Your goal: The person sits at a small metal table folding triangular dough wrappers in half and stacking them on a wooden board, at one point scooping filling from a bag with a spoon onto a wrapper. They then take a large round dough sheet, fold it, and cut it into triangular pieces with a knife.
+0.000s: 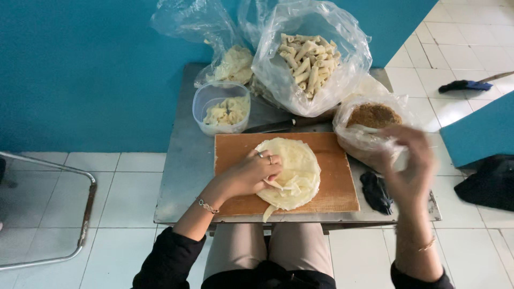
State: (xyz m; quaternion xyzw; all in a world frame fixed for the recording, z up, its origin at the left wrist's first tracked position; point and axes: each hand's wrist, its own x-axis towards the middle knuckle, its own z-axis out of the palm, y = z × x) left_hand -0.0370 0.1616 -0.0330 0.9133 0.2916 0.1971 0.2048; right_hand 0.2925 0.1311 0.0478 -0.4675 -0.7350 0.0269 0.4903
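Left hand point(249, 174) presses flat on the pale, round, creased wrapper stack point(292, 172); blurred right hand point(409, 160) grip unclear

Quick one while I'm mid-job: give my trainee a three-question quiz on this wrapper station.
1. True or false: the left hand rests on the stack of round wrappers on the wooden board.
2. Which bag does the blurred right hand hover at?
A. the bag of rolled pieces
B. the bag of brown filling
C. the bag of scraps
3. Fill in: the round plastic tub stands on the metal table, behind the board's far ______ corner.

Key: 1 true; 2 B; 3 left
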